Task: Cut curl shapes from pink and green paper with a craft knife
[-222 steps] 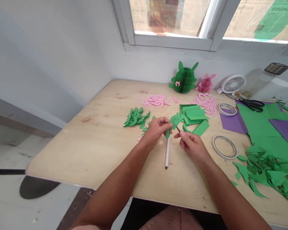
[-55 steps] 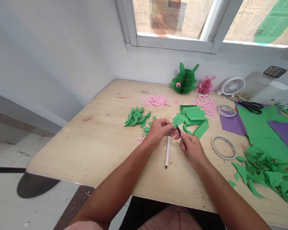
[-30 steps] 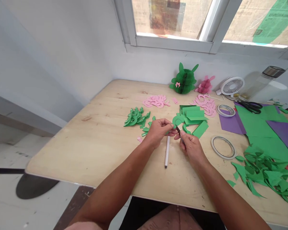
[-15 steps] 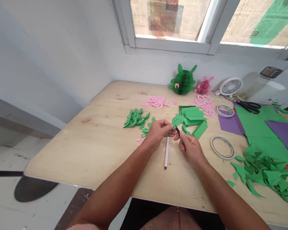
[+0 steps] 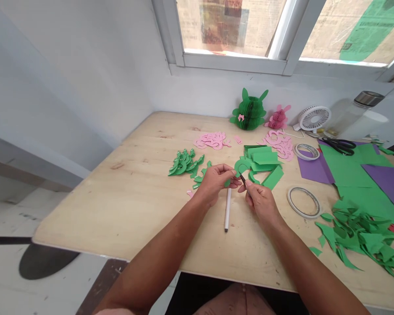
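My left hand [image 5: 217, 181] pinches a piece of green paper [image 5: 241, 166] with a curved outline and a drawn line on it. In my right hand [image 5: 260, 199] is a pair of scissors [image 5: 242, 178], its dark blades at the edge of that paper; the handles are hidden by my fingers. Below both hands a white pen [image 5: 228, 210] lies on the table. Folded green paper strips [image 5: 264, 158] lie just beyond my right hand. Left of my left hand is a pile of cut green paper pieces [image 5: 184, 162].
Pink paper cutouts [image 5: 212, 140] lie farther back. Green [image 5: 250, 111] and pink [image 5: 278, 118] paper figures stand by the wall, beside a small fan [image 5: 314, 118]. Tape rolls [image 5: 304, 202], black scissors [image 5: 339, 146], green sheets [image 5: 354, 168] and green scraps [image 5: 364, 236] are at right.
The view has shifted very slightly. Both hands keep nearly the same position, with the scissors still at the green paper.
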A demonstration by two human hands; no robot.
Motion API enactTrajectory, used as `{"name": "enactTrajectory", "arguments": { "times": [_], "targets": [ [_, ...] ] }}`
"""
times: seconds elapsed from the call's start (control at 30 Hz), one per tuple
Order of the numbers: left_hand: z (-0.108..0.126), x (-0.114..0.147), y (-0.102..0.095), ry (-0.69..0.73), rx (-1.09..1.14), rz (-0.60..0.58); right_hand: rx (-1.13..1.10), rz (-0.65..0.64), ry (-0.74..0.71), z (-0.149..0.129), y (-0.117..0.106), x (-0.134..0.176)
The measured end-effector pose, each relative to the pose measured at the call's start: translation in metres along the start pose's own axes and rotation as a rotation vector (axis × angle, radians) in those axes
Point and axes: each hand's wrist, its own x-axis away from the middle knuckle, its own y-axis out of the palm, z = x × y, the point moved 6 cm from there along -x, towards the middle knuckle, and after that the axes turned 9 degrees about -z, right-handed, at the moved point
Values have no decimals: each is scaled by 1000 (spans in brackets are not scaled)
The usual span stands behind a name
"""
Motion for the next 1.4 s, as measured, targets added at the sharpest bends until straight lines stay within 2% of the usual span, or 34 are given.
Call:
{"name": "enactTrajectory", "arguments": {
  "times": [0.33,1.4],
  "targets": [
    [4,0,-2,45,20,13,70,-23,-27,-3,1,0],
    [-5,0,1,38,105,49,19,1,-13,2,0,0]
  ]
}}
